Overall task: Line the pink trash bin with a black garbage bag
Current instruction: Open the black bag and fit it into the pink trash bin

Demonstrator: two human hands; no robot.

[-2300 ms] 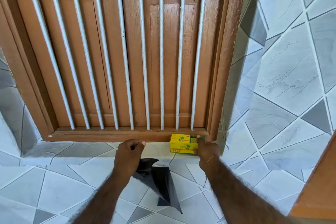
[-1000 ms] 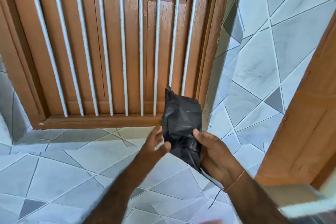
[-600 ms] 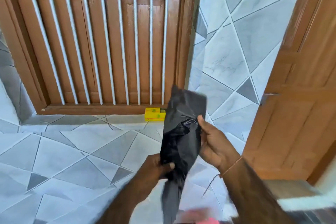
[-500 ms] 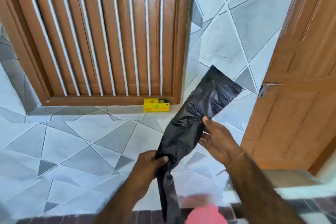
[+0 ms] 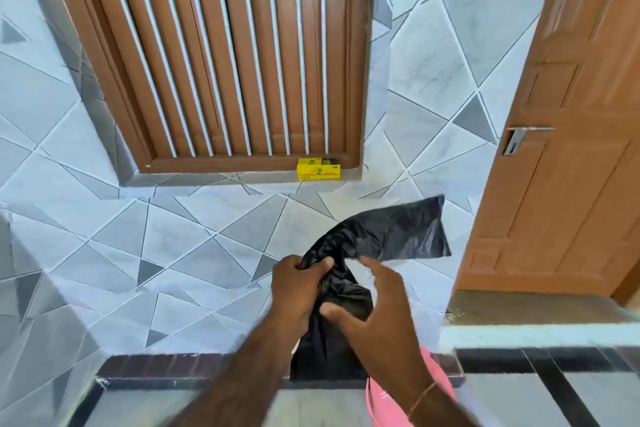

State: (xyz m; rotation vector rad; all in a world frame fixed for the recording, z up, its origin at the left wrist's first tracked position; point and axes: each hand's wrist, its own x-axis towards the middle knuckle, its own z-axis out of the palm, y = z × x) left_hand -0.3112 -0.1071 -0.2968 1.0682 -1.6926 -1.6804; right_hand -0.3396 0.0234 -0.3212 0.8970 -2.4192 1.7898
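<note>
A black garbage bag (image 5: pixel 391 236), still mostly folded, hangs in front of me. My left hand (image 5: pixel 298 284) is closed on it near its crumpled middle. My right hand (image 5: pixel 374 308) is beside it with fingers spread, the thumb touching the bag's lower part; the bag's upper end sticks out to the right above this hand. The pink trash bin (image 5: pixel 388 399) shows only as a piece of rim at the bottom, largely hidden behind my right forearm.
A yellow bag box (image 5: pixel 319 169) sits on the sill of the wooden barred window (image 5: pixel 225 55). A wooden door (image 5: pixel 568 135) stands open on the right, with a step (image 5: pixel 533 312) below it. Tiled wall and floor surround me.
My view has drawn back and tilted down from the window. The bag has dropped lower and bent over; my right hand has slid off its upper end to its lower part. More of the bin shows.
</note>
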